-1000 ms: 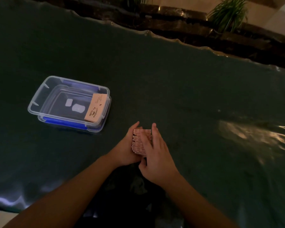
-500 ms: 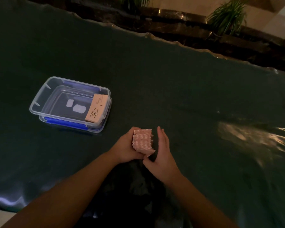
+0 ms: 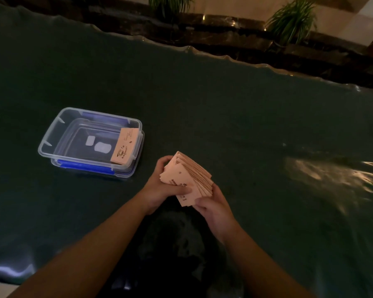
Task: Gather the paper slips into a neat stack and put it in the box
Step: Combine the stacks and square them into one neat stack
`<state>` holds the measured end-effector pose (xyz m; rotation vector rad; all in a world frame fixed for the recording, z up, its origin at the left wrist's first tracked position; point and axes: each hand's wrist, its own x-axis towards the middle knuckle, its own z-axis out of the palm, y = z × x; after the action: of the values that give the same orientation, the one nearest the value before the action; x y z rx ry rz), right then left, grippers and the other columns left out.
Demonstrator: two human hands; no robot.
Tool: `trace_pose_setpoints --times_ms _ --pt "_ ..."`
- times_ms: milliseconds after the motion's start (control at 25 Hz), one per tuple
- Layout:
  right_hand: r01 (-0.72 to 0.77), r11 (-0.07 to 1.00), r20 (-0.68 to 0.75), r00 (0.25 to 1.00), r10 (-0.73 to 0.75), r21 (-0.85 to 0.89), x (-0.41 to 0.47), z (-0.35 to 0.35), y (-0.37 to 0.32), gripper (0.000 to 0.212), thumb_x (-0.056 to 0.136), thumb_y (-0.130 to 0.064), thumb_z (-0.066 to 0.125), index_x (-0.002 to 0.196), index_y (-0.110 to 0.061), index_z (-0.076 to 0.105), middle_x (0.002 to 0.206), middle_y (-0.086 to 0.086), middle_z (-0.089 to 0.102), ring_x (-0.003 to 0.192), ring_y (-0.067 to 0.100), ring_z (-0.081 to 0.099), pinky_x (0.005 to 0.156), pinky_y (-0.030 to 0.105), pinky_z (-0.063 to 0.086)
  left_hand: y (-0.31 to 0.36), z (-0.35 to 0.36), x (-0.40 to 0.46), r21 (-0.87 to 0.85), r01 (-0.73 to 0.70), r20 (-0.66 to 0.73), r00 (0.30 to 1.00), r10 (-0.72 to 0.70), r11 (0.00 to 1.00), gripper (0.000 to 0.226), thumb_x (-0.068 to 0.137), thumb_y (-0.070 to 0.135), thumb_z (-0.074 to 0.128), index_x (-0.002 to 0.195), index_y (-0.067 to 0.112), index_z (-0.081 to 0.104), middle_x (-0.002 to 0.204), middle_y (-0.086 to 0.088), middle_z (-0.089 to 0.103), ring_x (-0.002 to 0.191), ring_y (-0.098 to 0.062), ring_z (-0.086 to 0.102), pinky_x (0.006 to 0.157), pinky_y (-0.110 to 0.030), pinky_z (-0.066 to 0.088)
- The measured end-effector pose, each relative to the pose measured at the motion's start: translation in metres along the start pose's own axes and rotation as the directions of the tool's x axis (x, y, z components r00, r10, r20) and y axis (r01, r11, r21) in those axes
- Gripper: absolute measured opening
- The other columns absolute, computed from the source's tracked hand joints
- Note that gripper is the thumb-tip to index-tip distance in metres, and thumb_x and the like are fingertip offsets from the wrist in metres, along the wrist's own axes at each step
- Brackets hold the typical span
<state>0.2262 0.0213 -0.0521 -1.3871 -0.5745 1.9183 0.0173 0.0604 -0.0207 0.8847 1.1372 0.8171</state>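
Dim room, dark green tabletop [image 3: 224, 117] with bare cloth all round. Left of your fingers, well apart, sits the clear box [image 3: 52, 136], one slip [image 3: 125, 146] leaning inside its right wall. Your left hand [image 3: 162, 188] and right hand [image 3: 213, 209] pinch the pink paper slips [image 3: 187, 179], tilted and fanned, edges uneven.

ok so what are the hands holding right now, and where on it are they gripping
Both hold the fanned stack of paper slips: the left hand grips its left edge, thumb across the face; the right hand pinches its lower right corner.
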Motion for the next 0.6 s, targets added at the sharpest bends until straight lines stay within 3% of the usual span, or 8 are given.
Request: trace_pose_setpoints --times_ms 80,200,320,440,520,600 --pt "0.055 0.993 -0.061 0.996 -0.062 -0.107 0.002 -0.005 -0.007 0.081 0.065 0.001 0.081 0.138 -0.027 0.060 0.128 0.006 0.078 0.121 0.028 0.074 0.101 0.054 0.060 0.002 -0.007 0.001 0.029 0.025 0.044 0.999 -0.026 0.999 0.094 0.058 0.006 0.096 0.136 0.028 0.048 0.127 -0.012 0.068 0.118 -0.029 0.068 0.090 -0.050 0.061" --pt "0.146 0.959 -0.055 0.985 -0.164 -0.244 0.006 -0.014 -0.012 0.088 0.060 -0.005 0.084 0.139 -0.027 0.054 0.125 -0.006 0.078 0.119 0.017 0.074 0.092 0.037 0.064 0.002 -0.018 0.002 0.221 0.013 0.073 0.997 -0.029 0.975 0.089 0.061 0.021 0.098 0.135 0.039 0.053 0.127 0.002 0.071 0.117 -0.012 0.068 0.093 -0.038 0.059" --pt "0.204 0.899 -0.015 0.974 -0.227 -0.388 0.007 -0.018 -0.017 0.098 0.057 -0.011 0.086 0.143 -0.038 0.047 0.129 -0.021 0.072 0.125 0.006 0.068 0.092 0.026 0.061 -0.003 -0.026 0.002 0.354 0.012 0.056 0.998 -0.034 0.935 0.091 0.061 0.027 0.096 0.138 0.045 0.050 0.128 0.014 0.069 0.117 0.001 0.064 0.097 -0.030 0.054" --pt "0.207 0.807 0.021 0.972 -0.234 -0.553 0.004 -0.021 -0.020 0.114 0.063 -0.020 0.087 0.154 -0.055 0.027 0.136 -0.027 0.065 0.130 -0.002 0.062 0.095 0.019 0.057 -0.011 -0.028 0.001 0.476 -0.008 0.080 0.996 -0.034 0.879 0.097 0.064 0.026 0.094 0.136 0.064 0.041 0.130 0.035 0.060 0.121 0.012 0.055 0.097 -0.022 0.046" --pt "0.201 0.735 0.036 0.971 -0.235 -0.648 0.004 -0.025 -0.020 0.120 0.067 -0.025 0.087 0.158 -0.060 0.017 0.138 -0.038 0.059 0.132 -0.009 0.057 0.097 0.010 0.052 -0.015 -0.028 0.003 0.574 -0.027 0.058 0.998 -0.008 0.819 0.096 0.060 0.035 0.093 0.130 0.070 0.038 0.129 0.044 0.055 0.122 0.019 0.049 0.100 -0.023 0.042" --pt "0.200 0.657 0.060 0.971 -0.230 -0.727 0.004 -0.025 -0.019 0.121 0.072 -0.026 0.085 0.155 -0.069 0.009 0.141 -0.042 0.055 0.134 -0.012 0.053 0.102 0.008 0.046 -0.026 -0.029 0.007 0.701 -0.047 0.019 0.999 0.047 0.712 0.096 0.058 0.042 0.093 0.137 0.057 0.041 0.142 0.031 0.050 0.138 0.003 0.041 0.114 -0.036 0.036"
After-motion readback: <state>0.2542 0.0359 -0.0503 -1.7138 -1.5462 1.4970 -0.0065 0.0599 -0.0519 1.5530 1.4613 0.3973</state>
